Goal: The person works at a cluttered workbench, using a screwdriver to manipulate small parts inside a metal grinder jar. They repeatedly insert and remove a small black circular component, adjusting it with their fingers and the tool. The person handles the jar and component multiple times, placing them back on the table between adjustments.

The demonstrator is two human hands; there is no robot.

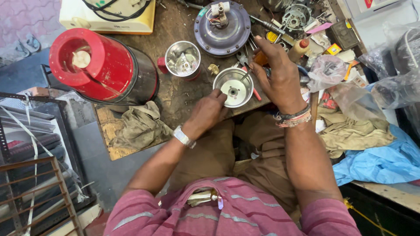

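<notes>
A small steel mixer jar (pixel 234 88) stands upright near the front edge of the wooden workbench (pixel 175 94), its mouth facing me. My left hand (pixel 209 109) grips the jar's near rim and holds it steady. My right hand (pixel 275 74) is beside the jar on its right, holding a thin metal tool (pixel 246 75) whose tip reaches over the jar's rim. The tool's handle is hidden inside my fist.
A second steel jar with a red base (pixel 182 59) stands to the left, a red-topped appliance (pixel 98 65) lies further left, and a round grey motor plate (pixel 223 29) sits behind. A rag (pixel 139 124) hangs at the bench edge. Loose tools and plastic bags (pixel 326 70) crowd the right.
</notes>
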